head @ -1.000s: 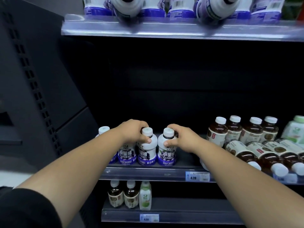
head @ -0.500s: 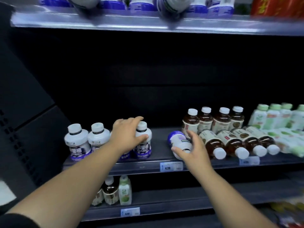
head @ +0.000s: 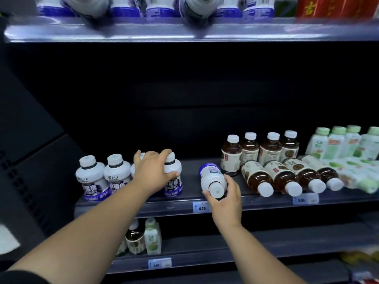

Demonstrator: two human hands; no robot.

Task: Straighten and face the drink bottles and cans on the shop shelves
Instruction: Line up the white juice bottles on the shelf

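Several white bottles with purple labels (head: 91, 178) stand upright in a row at the left of the middle shelf (head: 256, 202). My left hand (head: 152, 173) rests over the tops of the two right-hand ones, fingers spread around the caps and the thumb against the rightmost bottle (head: 173, 181). One more white bottle (head: 211, 177) lies on its side, cap toward me, and my right hand (head: 225, 198) grips its cap end. To the right, brown tea bottles stand upright at the back (head: 231, 154), and several lie on their sides in front (head: 256, 178).
Pale green bottles (head: 336, 143) stand and lie at the far right of the shelf. The upper shelf (head: 184, 31) holds more purple-labelled bottles, some lying over its edge. The lower shelf (head: 205, 257) carries a brown bottle and a green carton (head: 152, 236). A price tag (head: 201, 207) reads 4.20.
My right hand left the standing row and moved right to the lying white bottle, closing round its cap end. The view swung right. My left hand stayed on the standing bottles.
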